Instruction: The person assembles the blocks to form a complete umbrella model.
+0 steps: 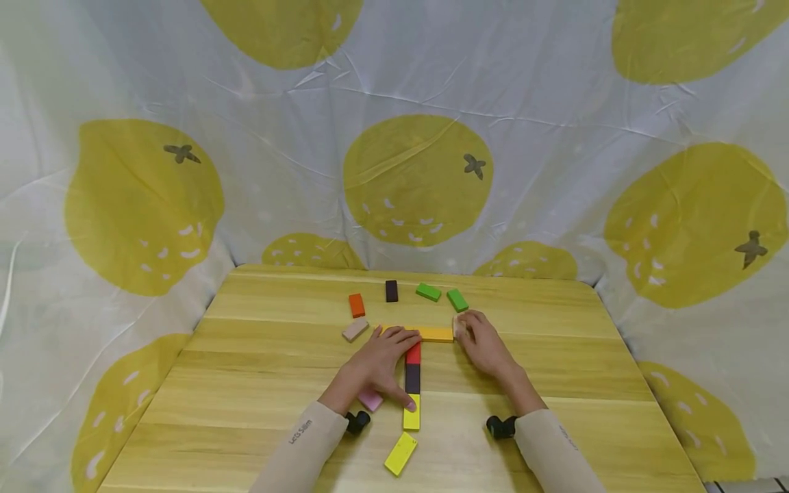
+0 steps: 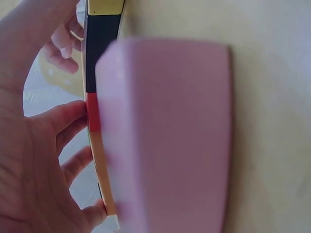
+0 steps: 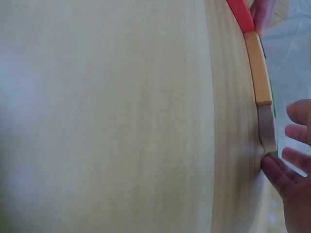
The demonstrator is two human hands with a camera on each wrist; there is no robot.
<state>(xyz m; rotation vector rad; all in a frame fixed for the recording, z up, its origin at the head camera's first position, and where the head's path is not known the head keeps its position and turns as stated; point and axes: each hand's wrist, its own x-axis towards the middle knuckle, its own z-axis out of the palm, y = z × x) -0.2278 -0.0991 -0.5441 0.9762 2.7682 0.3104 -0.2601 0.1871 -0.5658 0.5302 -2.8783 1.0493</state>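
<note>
In the head view, a T of blocks lies on the table. Its bar is made of orange blocks (image 1: 435, 335); its stem runs red block (image 1: 414, 353), black block (image 1: 413, 378), yellow block (image 1: 411, 418). My left hand (image 1: 379, 366) spreads over it, thumb on the yellow block, fingertips at the red and orange ones. A pink block (image 2: 180, 136) lies beneath that palm and looms large in the left wrist view. At the bar's right end is a wood-coloured block (image 3: 267, 127). Fingertips of my right hand (image 1: 487, 346) touch its outer end, the other fingers held apart.
Beyond the T lie an orange-red block (image 1: 357, 305), a black block (image 1: 391, 291) and two green blocks (image 1: 428, 292). A pale wooden block (image 1: 355, 330) is left of the bar, a loose yellow block (image 1: 401, 453) below the stem. A lemon-print cloth (image 1: 419, 89) hangs behind the table.
</note>
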